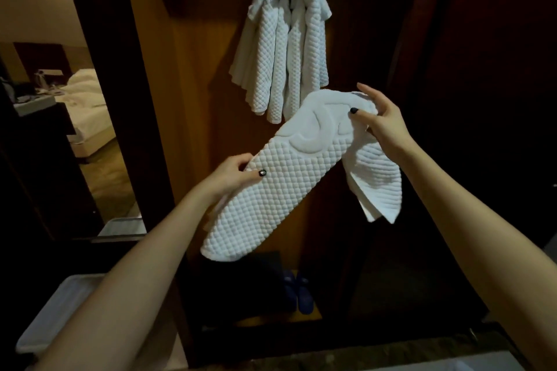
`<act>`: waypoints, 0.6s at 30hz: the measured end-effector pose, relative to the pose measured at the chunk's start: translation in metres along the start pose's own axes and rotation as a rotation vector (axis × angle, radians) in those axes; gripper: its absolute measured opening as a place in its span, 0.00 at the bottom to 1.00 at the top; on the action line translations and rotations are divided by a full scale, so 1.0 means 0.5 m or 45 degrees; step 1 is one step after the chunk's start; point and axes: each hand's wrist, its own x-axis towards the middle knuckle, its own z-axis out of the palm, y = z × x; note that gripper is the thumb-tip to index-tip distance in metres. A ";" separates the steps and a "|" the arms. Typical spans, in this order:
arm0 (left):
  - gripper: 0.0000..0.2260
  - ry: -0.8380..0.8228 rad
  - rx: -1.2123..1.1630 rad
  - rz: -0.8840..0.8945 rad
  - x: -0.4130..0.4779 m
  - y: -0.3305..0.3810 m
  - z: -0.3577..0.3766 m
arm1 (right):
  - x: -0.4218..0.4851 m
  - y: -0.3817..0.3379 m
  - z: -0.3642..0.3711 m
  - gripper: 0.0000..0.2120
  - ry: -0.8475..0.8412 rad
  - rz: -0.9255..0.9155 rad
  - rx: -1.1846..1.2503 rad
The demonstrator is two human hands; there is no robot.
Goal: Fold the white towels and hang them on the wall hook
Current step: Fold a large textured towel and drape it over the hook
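Dark wood panelling (193, 99) faces me, with one white waffle towel (280, 48) draped high on it, the hook hidden under its folds. Just below it I hold a second folded towel (280, 184) slantwise. My left hand (232, 175) pinches its left edge, and my right hand (382, 123) grips the upper end, thumb curled over the cloth.
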 end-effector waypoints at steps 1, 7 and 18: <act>0.08 0.014 -0.005 0.040 0.002 0.010 -0.009 | 0.000 -0.001 -0.007 0.26 0.017 -0.018 -0.031; 0.07 0.142 -0.078 0.252 0.056 0.090 -0.053 | 0.033 -0.036 -0.044 0.24 0.286 -0.033 -0.137; 0.17 0.253 0.142 0.621 0.231 0.236 -0.228 | 0.212 -0.122 -0.059 0.21 0.316 -0.294 -0.374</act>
